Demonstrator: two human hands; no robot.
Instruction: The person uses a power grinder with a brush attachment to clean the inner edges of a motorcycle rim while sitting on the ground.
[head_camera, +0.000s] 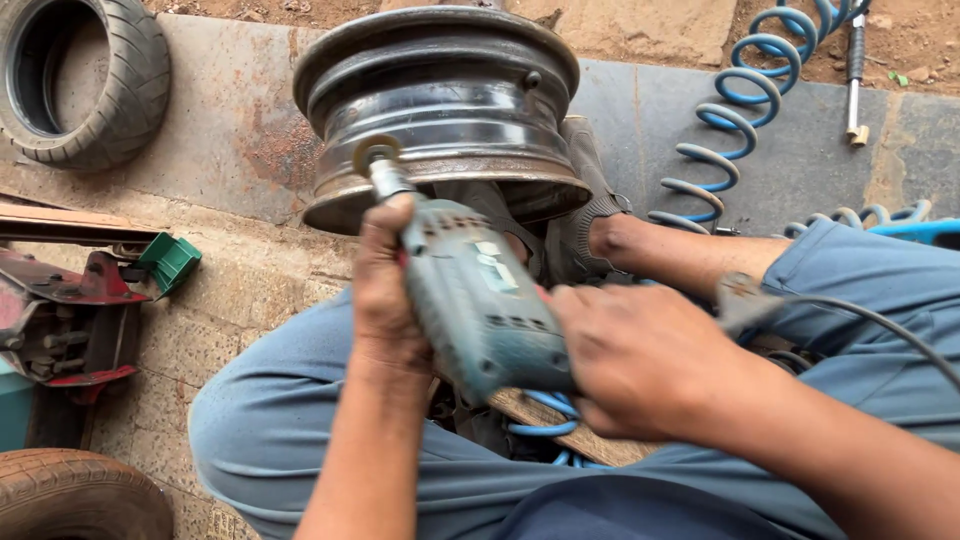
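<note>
Outdoors, both hands (390, 290) (625, 360) clamped round a drill (480, 300) against a rim (445, 100), dirt-edged concrete slab (230, 120) beneath.

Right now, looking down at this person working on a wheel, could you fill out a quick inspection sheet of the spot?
Surface: rough stone ground with a rusty metal sheet behind.
Job's things: dark steel wheel rim on its side; teal power drill, its round attachment at the rim's edge.
Clutter: small tyre, worn tyre, red machine, green box.
Hands: left hand grips the drill's front; right hand holds its rear.
Cables: blue coiled air hose; grey cord.
Surroundings: bare dirt beyond.
</note>
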